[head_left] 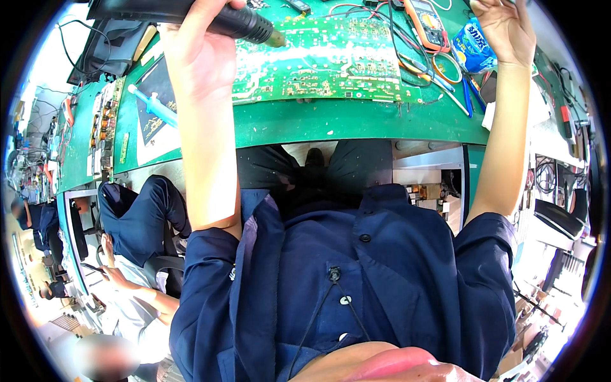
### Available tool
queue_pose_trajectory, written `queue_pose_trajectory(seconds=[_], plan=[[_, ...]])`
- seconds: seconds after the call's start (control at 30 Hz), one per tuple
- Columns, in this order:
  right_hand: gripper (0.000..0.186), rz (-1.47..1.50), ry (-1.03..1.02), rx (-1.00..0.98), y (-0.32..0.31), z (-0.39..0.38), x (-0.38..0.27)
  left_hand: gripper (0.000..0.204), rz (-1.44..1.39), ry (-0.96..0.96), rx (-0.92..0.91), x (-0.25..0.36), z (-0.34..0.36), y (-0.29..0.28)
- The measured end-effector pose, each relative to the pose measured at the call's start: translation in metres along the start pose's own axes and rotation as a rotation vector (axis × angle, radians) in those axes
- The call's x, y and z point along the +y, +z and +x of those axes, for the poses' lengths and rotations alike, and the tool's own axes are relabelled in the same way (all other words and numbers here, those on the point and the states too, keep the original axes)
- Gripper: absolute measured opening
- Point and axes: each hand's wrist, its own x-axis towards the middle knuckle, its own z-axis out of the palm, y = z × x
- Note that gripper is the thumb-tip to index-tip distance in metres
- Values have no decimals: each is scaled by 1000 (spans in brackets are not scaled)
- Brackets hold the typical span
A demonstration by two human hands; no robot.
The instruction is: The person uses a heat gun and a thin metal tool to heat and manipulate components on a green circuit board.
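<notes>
Navy jacket (382, 254) cloth sits nearest my camera. Ahead, I see the left hand (202, 54) closed around a black hot-air gun (245, 24), its nozzle (275, 38) over a green circuit board (344, 63) on the green bench (305, 122). Beyond lies an orange multimeter (425, 24). The right hand (509, 35) is near a blue packet (474, 48); its grip I cannot tell.

On the table (286, 124), a circuit board (318, 70) lies behind the middle of the near edge. The left hand (200, 63) holds a handheld tool (238, 24) over the board's left part. Left of the board, a syringe (154, 107) lies across a sheet (159, 79). Right of it, a multimeter (426, 25) lies farther back, with a packet (474, 48) beside it, left of the right hand (506, 28).
</notes>
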Motion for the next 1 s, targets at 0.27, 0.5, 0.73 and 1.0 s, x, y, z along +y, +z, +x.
queue_pose_trajectory(seconds=[0.27, 0.5, 0.73, 1.0], plan=[[47, -381, -38, 133, 36, -6, 29, 6, -339, -99, -60, -26, -7, -4], [42, -878, -84, 390, 60, -55, 67, 18, -497, -170, 23, -42, -8, -32], [24, -1310, 134, 334, 63, -134, 74, 20, -483, -167, 48, -39, -2, -36], [21, -1303, 151, 391, 51, -129, 78, 19, -863, -399, 194, -67, 34, -76]])
